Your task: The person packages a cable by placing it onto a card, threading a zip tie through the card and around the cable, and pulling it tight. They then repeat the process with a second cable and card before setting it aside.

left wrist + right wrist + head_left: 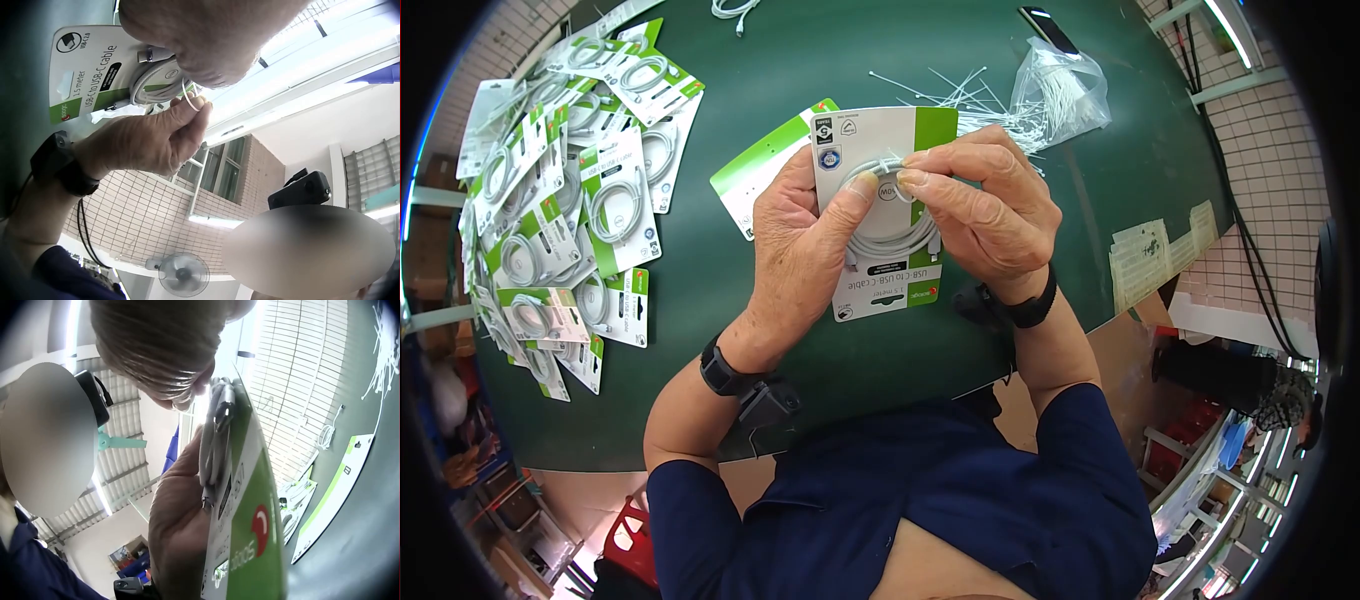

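Note:
A white and green cable card [865, 290] is held upright above the table, its print upside down in the head view. The left hand [800, 245] grips its left edge, thumb on the coiled white cable [882, 243]. At the top of the coil, the right hand [990, 205] pinches a thin white tie between thumb and index finger. The left wrist view shows the tie [189, 99] as a loop at the right fingertips, beside the coil [153, 84]. In the right wrist view the card [250, 537] stands nearly edge-on, with the left hand [178, 525] behind it.
Many carded cables [615, 200] lie heaped on the green table [700, 400] at the left. Another card [745, 175] lies behind the left hand. Loose white ties [980, 110], a plastic bag of ties [1060, 90] and a phone [1048, 30] are at the back right.

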Tool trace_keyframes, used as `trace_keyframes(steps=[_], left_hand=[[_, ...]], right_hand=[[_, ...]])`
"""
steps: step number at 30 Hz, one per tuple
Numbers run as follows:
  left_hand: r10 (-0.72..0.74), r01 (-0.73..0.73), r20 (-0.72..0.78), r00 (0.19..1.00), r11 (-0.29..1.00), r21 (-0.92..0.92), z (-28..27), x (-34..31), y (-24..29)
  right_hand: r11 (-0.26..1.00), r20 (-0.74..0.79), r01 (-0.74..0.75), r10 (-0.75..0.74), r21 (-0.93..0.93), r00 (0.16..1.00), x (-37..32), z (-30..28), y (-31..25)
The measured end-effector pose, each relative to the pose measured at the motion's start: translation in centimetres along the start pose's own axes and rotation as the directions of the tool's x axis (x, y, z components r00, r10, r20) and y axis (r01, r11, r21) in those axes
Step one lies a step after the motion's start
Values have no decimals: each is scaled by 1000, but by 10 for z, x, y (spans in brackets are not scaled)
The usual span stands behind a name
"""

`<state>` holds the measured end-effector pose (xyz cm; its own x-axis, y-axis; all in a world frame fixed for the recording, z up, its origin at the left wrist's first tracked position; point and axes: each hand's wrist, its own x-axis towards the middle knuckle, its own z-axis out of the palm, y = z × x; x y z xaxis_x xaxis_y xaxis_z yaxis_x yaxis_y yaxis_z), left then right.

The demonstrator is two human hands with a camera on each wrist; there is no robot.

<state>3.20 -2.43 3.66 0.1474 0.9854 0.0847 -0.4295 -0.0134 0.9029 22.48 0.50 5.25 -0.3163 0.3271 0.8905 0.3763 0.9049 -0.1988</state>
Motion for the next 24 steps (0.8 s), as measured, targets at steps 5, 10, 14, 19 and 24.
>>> trace_keyframes(steps=[5,10,14,19,24], left_hand=[[2,-2,-2,1000,1000,-16,0,1,0],[7,-7,3,1000,1000,-24,-1,1,-1],[7,-7,2,1000,1000,-10,0,1,-1],[11,-11,3,1000,1000,-1,-1,0,-3],[72,-75,26,997,990,123,-1,-1,-7]], right_hand=[[1000,31,-3,3,3,1000,1,1,0],[1000,38,-1,1,-2,999,0,1,1],[1000,8,-13,13,-18,1000,1,2,1],[999,-1,-42,42,-20,999,1,4,5],[992,14,-126,126,-10,992,1,4,3]])
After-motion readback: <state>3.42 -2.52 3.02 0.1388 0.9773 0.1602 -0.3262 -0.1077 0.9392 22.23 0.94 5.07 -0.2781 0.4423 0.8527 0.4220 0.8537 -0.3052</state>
